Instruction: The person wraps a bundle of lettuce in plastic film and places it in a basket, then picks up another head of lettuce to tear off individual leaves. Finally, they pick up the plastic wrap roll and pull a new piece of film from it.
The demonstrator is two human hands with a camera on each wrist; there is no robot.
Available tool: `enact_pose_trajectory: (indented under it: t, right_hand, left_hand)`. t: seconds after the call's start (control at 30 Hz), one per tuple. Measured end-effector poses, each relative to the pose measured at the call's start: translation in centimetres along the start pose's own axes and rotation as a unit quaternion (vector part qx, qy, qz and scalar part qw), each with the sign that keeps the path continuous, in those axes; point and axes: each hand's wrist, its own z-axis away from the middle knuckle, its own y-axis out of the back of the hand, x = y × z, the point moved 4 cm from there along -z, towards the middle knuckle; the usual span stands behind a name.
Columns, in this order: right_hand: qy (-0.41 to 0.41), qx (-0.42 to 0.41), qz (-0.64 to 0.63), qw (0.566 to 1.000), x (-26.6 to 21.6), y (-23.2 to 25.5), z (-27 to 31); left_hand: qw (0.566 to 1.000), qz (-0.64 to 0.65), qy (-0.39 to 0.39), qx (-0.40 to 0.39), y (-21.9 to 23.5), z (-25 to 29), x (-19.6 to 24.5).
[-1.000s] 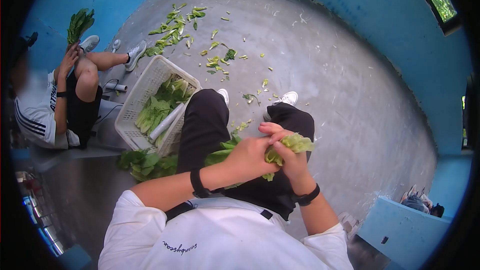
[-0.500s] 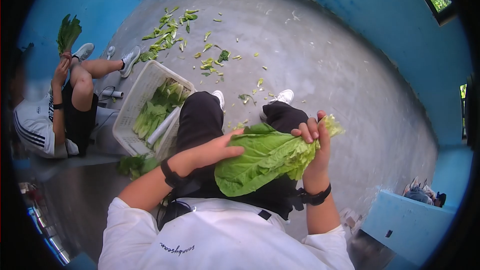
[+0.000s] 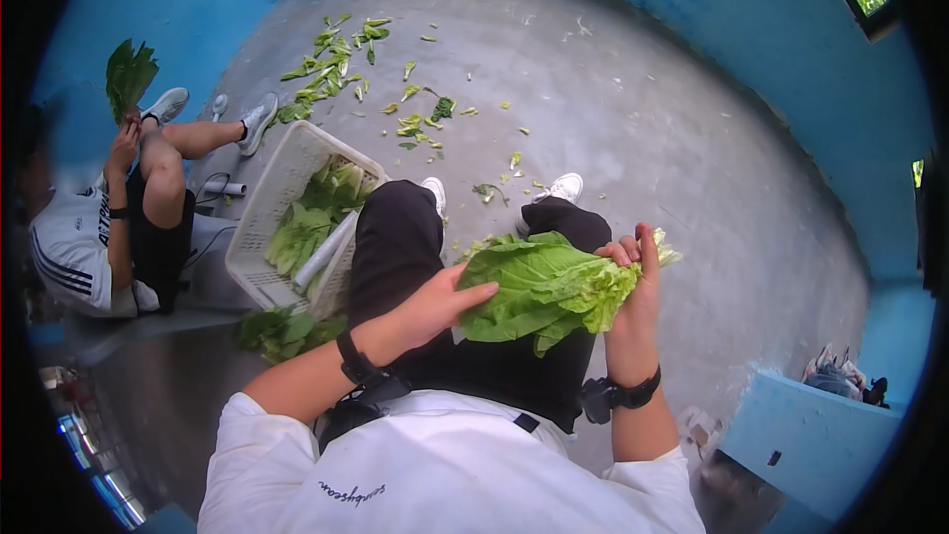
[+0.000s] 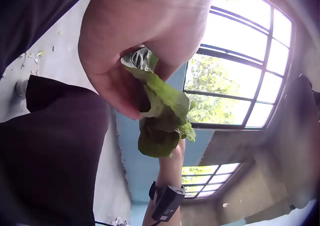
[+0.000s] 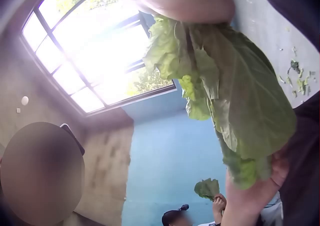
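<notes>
A green leafy head of lettuce [image 3: 544,282] lies sideways above the person's dark trousers in the head view. My right hand [image 3: 638,305] grips its pale, narrow stem end, with fingers wrapped over the stalks. At the broad leaf end, my left hand [image 3: 432,307] holds the leaf tips, thumb on top. The left wrist view shows the left fingers curled round a folded leaf [image 4: 167,98]. Seen from the right wrist, the leaves [image 5: 245,91] hang below the right hand and reach down to the left one.
A white plastic crate [image 3: 259,200] with lettuce [image 3: 297,232] and a white tube [image 3: 324,252] stands left of the knees. More greens [image 3: 282,333] lie beside it. Leaf scraps [image 3: 331,64] litter the floor ahead. At far left another person [image 3: 74,247] holds a leafy bunch [image 3: 129,77].
Both hands were together round the lettuce; they have since moved apart, showing its full length. Lately the leaf end has swung up and away from the body, with the left hand shifting right.
</notes>
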Motion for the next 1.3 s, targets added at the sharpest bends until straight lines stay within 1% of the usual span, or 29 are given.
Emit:
enact_pose_trajectory:
  t: [0.1,0.2,0.3,0.4,0.5,0.53,0.63,0.67,0.7,0.77,0.87,0.97,1.0,1.1,1.17,1.2,1.23,1.27,1.3]
  right_hand:
    - [0.012,-0.015,-0.006,1.000,-0.6,0.3,-0.1]
    - [0.013,-0.036,-0.021,0.999,-1.2,1.3,-0.4]
    - [0.005,-0.060,-0.029,0.998,-1.3,1.2,-0.3]
    - [-0.005,-0.077,-0.034,0.996,-1.5,0.8,-0.2]
    - [-0.002,-0.079,-0.034,0.996,-1.5,0.2,0.2]
    - [0.001,-0.081,-0.032,0.996,-1.6,0.1,0.2]
    - [0.012,-0.082,-0.023,0.996,-1.8,0.0,0.1]
    - [0.010,-0.083,-0.023,0.996,-1.5,0.0,0.0]
    - [0.015,-0.085,-0.027,0.996,-1.2,-0.1,0.0]
    - [0.020,-0.091,-0.027,0.995,-1.3,-0.1,-0.2]
    - [0.027,-0.119,-0.030,0.992,-1.4,-0.2,-0.5]
    - [0.039,-0.140,-0.026,0.989,-1.8,-0.5,-0.6]
    - [0.053,-0.134,-0.014,0.989,-2.4,-0.3,-0.9]
    - [0.049,-0.143,-0.023,0.988,-4.1,-1.4,-1.6]
    - [0.058,-0.143,-0.007,0.988,-5.1,-1.6,-1.9]
    - [0.062,-0.142,0.006,0.988,-5.7,-1.3,-2.2]
    - [0.069,-0.143,0.017,0.987,-5.9,-1.3,-2.4]
    - [0.069,-0.132,0.018,0.989,-5.7,-1.8,-2.3]
    - [0.066,-0.133,0.028,0.989,-5.7,-1.9,-2.6]
  left_hand:
    - [0.999,-0.048,-0.020,0.013,0.8,-0.2,0.3]
    - [0.999,-0.034,-0.020,0.023,1.9,-0.2,0.7]
    - [0.999,-0.024,-0.026,0.011,3.1,-0.5,0.5]
    - [0.998,-0.042,-0.011,-0.036,2.5,-0.1,1.1]
    - [0.993,0.005,0.036,-0.109,1.4,0.6,1.3]
    - [0.988,-0.011,0.063,-0.142,1.0,1.0,1.4]
    - [0.977,0.050,0.065,-0.196,-0.1,1.9,1.7]
    - [0.981,0.007,0.083,-0.177,-0.3,2.0,1.8]
    - [0.978,-0.057,0.081,-0.183,0.5,1.5,1.0]
    - [0.969,-0.181,0.032,-0.166,-0.8,1.4,1.7]
    - [0.979,-0.176,0.029,-0.099,-1.3,1.7,2.5]
    - [0.982,-0.166,0.029,-0.083,0.7,1.2,2.0]
    - [0.983,-0.161,0.018,-0.092,1.1,1.4,2.5]
    - [0.989,-0.139,-0.003,-0.054,3.3,2.8,6.9]
    - [0.987,-0.126,-0.081,0.059,7.1,4.4,10.5]
    - [0.970,-0.155,-0.148,0.118,9.7,5.1,12.1]
    - [0.943,-0.187,-0.213,0.177,12.9,5.9,13.7]
    - [0.885,-0.279,-0.271,0.257,16.9,6.5,15.0]
    - [0.808,-0.366,-0.320,0.334,20.8,7.1,15.9]
